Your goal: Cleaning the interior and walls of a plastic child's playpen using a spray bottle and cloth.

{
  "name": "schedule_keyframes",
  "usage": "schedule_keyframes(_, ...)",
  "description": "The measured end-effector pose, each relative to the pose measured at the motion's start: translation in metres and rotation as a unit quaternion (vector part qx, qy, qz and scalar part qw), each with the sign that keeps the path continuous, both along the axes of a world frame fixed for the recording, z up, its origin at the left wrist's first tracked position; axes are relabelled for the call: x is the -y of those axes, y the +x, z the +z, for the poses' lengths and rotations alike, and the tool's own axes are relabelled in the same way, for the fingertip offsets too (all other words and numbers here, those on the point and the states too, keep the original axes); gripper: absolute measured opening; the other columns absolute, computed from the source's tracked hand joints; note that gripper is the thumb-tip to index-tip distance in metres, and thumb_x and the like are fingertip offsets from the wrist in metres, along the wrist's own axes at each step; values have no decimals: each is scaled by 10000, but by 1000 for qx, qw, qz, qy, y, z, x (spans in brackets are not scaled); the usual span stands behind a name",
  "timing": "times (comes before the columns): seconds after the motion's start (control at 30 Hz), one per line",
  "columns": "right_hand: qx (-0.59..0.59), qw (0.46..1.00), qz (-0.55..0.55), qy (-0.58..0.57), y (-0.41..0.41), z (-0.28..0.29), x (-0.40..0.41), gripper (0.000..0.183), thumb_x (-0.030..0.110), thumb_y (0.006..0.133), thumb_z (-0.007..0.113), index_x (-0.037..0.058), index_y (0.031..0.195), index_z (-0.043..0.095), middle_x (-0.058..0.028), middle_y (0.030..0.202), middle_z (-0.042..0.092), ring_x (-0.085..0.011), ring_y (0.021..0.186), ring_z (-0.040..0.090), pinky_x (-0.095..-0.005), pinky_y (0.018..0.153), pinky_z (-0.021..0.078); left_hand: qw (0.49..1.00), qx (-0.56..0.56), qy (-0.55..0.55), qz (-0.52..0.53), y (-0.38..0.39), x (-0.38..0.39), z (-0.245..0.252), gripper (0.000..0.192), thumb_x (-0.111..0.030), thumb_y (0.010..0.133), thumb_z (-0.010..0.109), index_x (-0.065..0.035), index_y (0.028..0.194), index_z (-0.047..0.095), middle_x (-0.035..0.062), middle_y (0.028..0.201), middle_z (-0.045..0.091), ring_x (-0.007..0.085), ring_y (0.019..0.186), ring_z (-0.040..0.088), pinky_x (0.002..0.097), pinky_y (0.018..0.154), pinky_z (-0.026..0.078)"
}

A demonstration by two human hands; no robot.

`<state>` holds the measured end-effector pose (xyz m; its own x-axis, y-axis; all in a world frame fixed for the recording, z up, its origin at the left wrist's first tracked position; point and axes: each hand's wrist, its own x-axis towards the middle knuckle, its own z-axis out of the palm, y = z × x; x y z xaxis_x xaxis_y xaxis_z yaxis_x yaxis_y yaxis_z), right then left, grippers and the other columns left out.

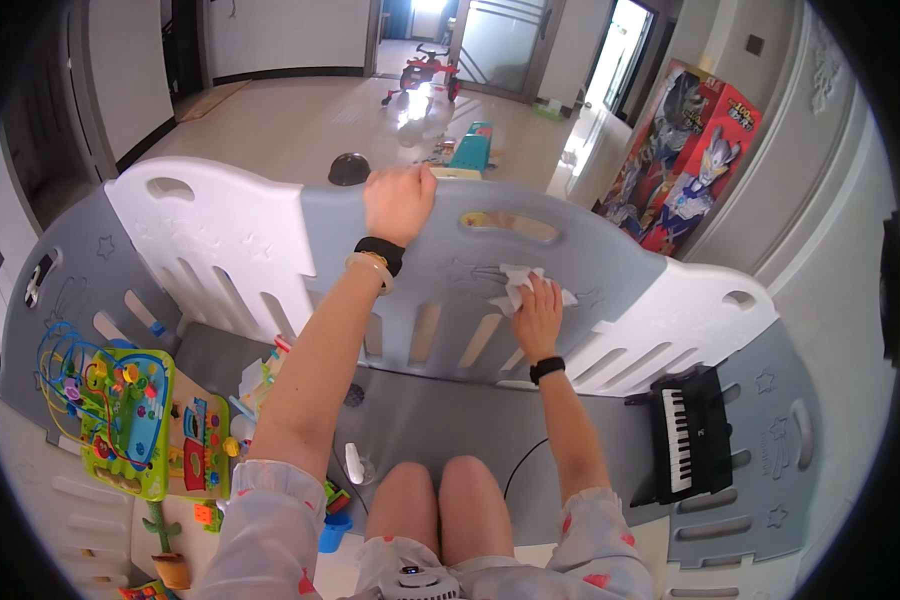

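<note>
My left hand (400, 204) is closed over the top edge of the grey plastic playpen panel (435, 262), with a black band and a pale bangle at the wrist. Lower and to the right, my right hand (540, 315) presses a crumpled white cloth or wipe (516, 289) against the inner face of the same panel, over its raised star pattern. A black band circles that wrist too. The panel has an oval opening near its top and slots below. White panels (217, 240) adjoin it on both sides.
A bead-maze activity cube (131, 427) and other toys lie at left on the grey mat (435, 427). A white-capped bottle (354, 463) is near my knees. At right stands a black toy piano (694, 435). Outside the playpen are a red tricycle (424, 73) and a large toy box (690, 165).
</note>
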<state>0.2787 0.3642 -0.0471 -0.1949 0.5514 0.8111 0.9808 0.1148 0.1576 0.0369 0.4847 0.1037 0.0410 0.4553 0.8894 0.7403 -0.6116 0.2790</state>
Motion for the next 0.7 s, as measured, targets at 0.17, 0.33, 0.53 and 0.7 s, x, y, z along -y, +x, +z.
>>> schedule_keyframes(0.17,-193,979,-71,13,-45,-32,10,449,20,714,595,49,1150,491,-212,1233,472,-393,1162,415,-491,1021,304,1000,-21,-10,13,-7,7,4,328,-247,862,455,-46,689,649,144,629,608,325,621,590,433,654,447)
schedule_keyframes(0.33,-88,993,72,-10,-88,-25,-21,415,54,710,606,76,1118,531,-149,1219,507,-332,1117,467,-459,1020,321,999,-27,-19,21,-4,1,-3,315,-241,868,439,-50,685,611,143,669,610,319,672,587,438,674,435)
schedule_keyframes(0.53,37,997,64,-1,-16,-7,-15,261,105,739,576,104,1000,586,-41,1206,537,-228,1093,496,-431,1012,331,1000,-14,-16,5,-1,1,-1,340,-252,866,438,-45,672,625,163,665,614,322,653,594,432,685,443)
schedule_keyframes(0.7,-5,1000,-16,-7,12,-28,8,318,88,717,595,105,1033,563,-39,1230,523,-233,1121,488,-435,997,334,999,-3,-23,40,-1,0,3,333,-253,863,426,-64,706,650,155,675,620,330,668,594,439,683,440)
